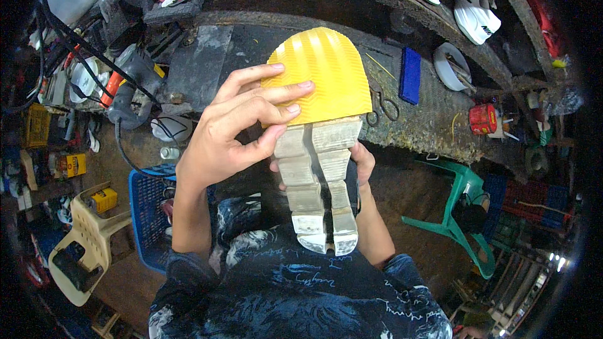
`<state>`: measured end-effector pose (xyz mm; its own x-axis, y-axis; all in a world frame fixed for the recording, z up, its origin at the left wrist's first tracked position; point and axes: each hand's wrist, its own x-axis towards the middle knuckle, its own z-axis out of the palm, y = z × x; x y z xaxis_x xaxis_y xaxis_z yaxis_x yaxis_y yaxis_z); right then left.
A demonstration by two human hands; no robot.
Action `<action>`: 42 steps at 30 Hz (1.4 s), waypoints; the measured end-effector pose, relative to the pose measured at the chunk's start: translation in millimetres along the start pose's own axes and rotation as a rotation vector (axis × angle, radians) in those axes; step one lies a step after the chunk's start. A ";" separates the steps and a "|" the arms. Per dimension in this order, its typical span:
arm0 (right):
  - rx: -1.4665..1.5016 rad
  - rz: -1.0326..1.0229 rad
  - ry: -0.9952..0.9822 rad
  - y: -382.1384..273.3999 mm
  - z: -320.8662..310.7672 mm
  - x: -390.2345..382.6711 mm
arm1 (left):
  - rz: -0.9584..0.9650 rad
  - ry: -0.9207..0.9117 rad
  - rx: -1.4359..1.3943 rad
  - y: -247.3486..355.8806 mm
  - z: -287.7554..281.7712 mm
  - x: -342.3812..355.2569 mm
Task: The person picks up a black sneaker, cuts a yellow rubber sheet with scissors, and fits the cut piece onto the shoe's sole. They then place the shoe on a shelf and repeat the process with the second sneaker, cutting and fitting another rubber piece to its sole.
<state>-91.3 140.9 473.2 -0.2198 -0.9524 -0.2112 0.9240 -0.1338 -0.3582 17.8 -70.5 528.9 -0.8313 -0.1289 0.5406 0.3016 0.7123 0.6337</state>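
Note:
A shoe is held sole up in front of my chest, its grey-white segmented sole (338,179) split lengthwise by a dark groove. Over its far end lies a ribbed yellow rubber sole piece (323,78) with a rounded edge. My left hand (242,113) grips this yellow piece at its left side, fingers laid across the ribs and thumb at the near edge. From the right and beneath, my right hand (364,163) is closed around the shoe; its thumb side shows at the right, with fingertips at the left edge. The shoe's upper is mostly hidden.
On the workbench (433,127) lie scissors (384,107), a blue block (410,75), a white bowl (451,66) and a red can (482,119). Shoes (474,16) stand on the shelf. A corded power tool (129,103) is at left. Nearby are a blue crate (144,213) and green chair (461,201).

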 end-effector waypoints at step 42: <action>-0.258 -0.064 0.021 6.7 -35.6 7.4 | -0.815 0.391 -0.744 13.5 21.5 -22.8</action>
<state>-97.8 142.7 436.8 -0.2838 -0.9382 -0.1983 0.7982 -0.1165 -0.5910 30.7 -43.1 513.2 -0.7434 -0.6573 -0.1239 0.0520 -0.2416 0.9690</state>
